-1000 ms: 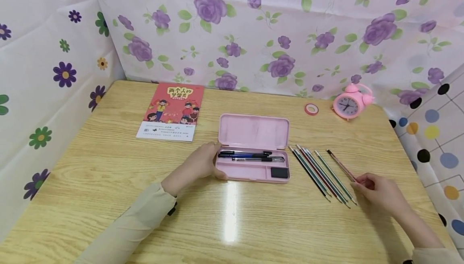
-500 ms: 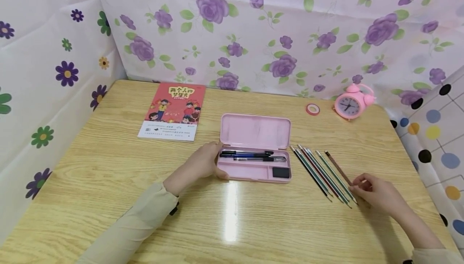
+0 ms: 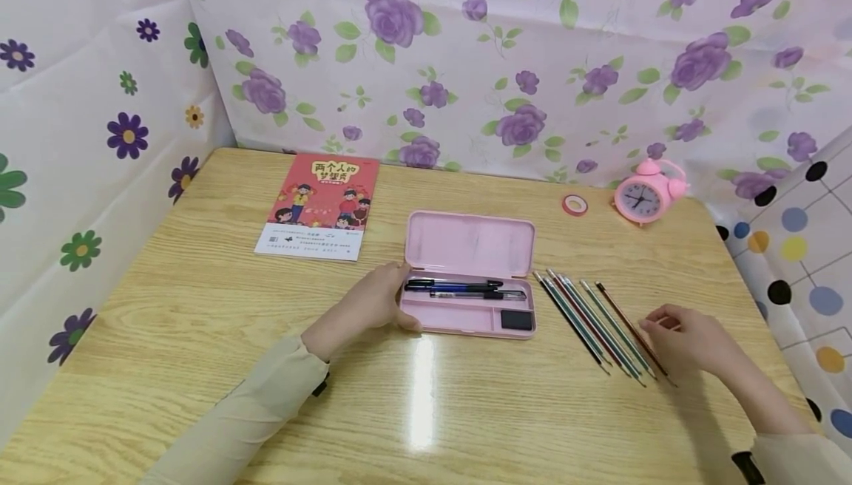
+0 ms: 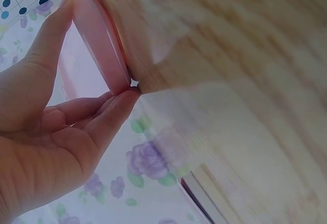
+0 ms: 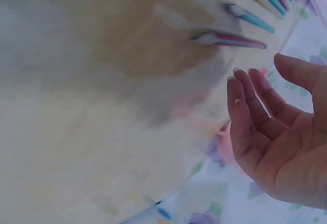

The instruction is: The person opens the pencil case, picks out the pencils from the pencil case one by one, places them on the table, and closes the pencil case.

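An open pink pencil case (image 3: pixel 470 242) lies on the table with its lid folded back. My left hand (image 3: pixel 369 300) holds its left end, thumb and fingers on opposite sides of the case (image 4: pixel 99 40) in the left wrist view. Inside are several pens (image 3: pixel 459 287) and a black eraser (image 3: pixel 515 320) in the small front-right compartment. To the right lies a row of several pencils (image 3: pixel 582 322). A reddish-brown pencil (image 3: pixel 619 310) is at the row's right end. Just beside it, my right hand (image 3: pixel 688 337) has relaxed fingers with nothing between them, apart from the pencil (image 5: pixel 237 40) in the right wrist view.
A red and white booklet (image 3: pixel 319 208) lies at the back left. A roll of pink tape (image 3: pixel 583 211) and a pink alarm clock (image 3: pixel 642 199) are at the back right. Flowered cloth (image 3: pixel 452 63) hangs behind the wooden table (image 3: pixel 519 411).
My right hand has laid the reddish-brown pencil down alongside the others, let go of it and drawn slightly off it. The left hand has stayed at the pencil case.
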Available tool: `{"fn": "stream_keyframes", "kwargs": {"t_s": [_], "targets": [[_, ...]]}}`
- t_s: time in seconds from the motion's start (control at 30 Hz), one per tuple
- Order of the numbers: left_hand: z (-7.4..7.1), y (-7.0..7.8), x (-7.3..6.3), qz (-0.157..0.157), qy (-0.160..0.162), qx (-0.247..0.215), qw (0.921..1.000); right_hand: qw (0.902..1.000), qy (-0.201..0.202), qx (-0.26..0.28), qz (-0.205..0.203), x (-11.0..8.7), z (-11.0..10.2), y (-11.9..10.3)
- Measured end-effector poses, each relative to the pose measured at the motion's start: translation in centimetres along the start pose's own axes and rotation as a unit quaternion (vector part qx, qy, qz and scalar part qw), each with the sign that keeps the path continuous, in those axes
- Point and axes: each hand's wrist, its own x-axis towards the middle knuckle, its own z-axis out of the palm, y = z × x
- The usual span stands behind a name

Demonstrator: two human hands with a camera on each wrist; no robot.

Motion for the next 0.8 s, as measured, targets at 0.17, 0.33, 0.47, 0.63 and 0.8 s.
{"fn": "stream_keyframes", "kwargs": {"t_s": [0.17,0.33,0.47,0.63,0.8], "targets": [[0.0,0.0,0.0,0.001,-0.004,0.007,1.0000,0.9987,0.023,-0.012,-0.043,2.1,-0.4,-2.0],[-0.1,0.2,-0.1,-0.002,-0.015,0.031,0.9994,0.9970,0.032,0.000,-0.071,4.6,-0.7,-4.7],[-0.1,0.2,0.0,-0.007,-0.018,0.052,0.9984,0.9936,0.027,0.028,-0.106,7.2,-0.9,-6.8],[-0.2,0.1,0.2,-0.004,-0.016,0.065,0.9978,0.9902,0.013,0.064,-0.123,10.4,-0.7,-9.0],[-0.2,0.0,0.1,-0.006,-0.016,0.066,0.9977,0.9850,-0.019,0.128,-0.115,13.0,-0.1,-10.5]]}}
